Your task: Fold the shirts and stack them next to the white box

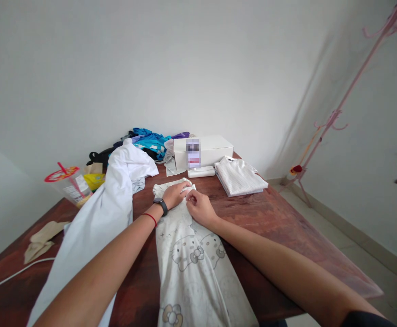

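Observation:
A long white garment (188,281) with a grey cartoon-cat and bow print lies lengthwise on the table in front of me, its near part reaching past the bottom edge of the view. At its bunched far end my left hand (175,194), a watch on the wrist, has its fingers curled over the cloth. Close beside it, my right hand (201,207) pinches the same fabric, fingertips bent inward. The fingers partly hide the cloth there. To the left, a plain white garment (106,218) is spread loosely along the table.
Folded white ribbed clothing (241,177) lies right of a white box (205,150) and a small white case (201,171). Blue and dark clothes (151,141) are heaped at the back. A plastic cup with straw (72,186) stands left, near a white cable (17,274).

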Available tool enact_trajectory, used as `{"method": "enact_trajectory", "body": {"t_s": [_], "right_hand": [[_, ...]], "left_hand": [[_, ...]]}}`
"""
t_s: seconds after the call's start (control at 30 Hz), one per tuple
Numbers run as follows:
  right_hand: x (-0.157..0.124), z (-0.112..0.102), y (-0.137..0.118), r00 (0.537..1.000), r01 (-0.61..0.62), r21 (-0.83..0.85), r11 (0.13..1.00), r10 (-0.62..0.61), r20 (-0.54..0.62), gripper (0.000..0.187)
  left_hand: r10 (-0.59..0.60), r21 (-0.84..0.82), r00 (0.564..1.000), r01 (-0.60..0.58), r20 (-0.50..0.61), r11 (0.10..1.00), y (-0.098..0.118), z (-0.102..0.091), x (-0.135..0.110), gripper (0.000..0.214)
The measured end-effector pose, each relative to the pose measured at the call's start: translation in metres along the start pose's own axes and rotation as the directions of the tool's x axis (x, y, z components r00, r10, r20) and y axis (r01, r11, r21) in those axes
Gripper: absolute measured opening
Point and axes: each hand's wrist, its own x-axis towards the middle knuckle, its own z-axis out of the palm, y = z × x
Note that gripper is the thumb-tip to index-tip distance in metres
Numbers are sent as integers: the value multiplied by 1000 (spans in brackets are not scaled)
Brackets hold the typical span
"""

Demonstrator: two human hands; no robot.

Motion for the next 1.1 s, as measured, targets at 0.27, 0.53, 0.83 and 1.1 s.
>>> {"method": "enact_trajectory", "body": {"t_s": [0.27,0.53,0.83,1.1], "right_hand": [[-5,-19,2,950,-310,50,949,311,-14,27],[-87,-67,-44,681,-719,379,583,480,553,66],[-101,-114,-26,719,-678,365,638,473,508,60],[-72,-132,19,805,-537,113,836,467,367,64]], "left_hand": [[-64,1,994,64,-92,998,-19,0,5,28],[-166,24,977,171,-135,985,-68,-18,10,31],[-266,36,951,275,-156,961,-88,-20,19,32],[-384,122,885,425,-265,897,-61,-39,20,36]]}}
